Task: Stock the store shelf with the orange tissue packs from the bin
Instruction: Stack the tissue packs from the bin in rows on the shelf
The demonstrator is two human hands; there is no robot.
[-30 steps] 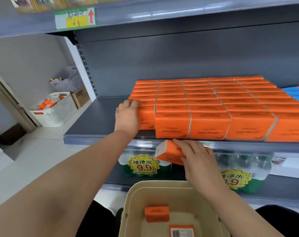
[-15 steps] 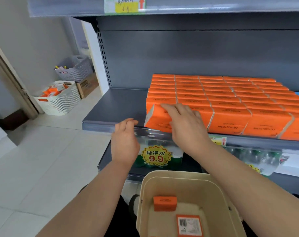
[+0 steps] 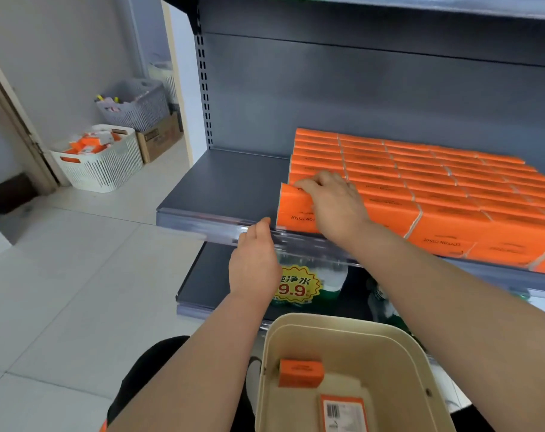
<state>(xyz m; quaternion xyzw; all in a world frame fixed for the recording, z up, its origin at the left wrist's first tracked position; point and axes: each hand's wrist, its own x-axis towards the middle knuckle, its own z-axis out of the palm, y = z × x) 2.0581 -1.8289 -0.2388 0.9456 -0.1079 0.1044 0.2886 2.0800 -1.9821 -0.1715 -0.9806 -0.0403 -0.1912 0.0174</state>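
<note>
A person's right hand (image 3: 330, 204) reaches onto a grey store shelf (image 3: 221, 188), fingers curled over the top edge of an orange tissue pack (image 3: 293, 210). The pack stands upright at the front left corner of a tidy block of stocked packs (image 3: 436, 182), tilted slightly and seemingly being seated flush with its neighbours so the front row reads as one straight face. The left hand (image 3: 254, 263) holds nothing; its fingers are loosely extended, with the tips at the shelf's clear front rail (image 3: 202, 221), perhaps to steady the reach. Whether they touch the rail is hard to tell.

The block fills the shelf's right side up to the front lip. To the left of the held pack lies bare shelf, bounded by the upright post at the back left, giving room for another column. Below the arms sits a cream bin (image 3: 420, 363) holding at least two more packs (image 3: 300, 372), so stocking looks nearly done but not finished
</note>
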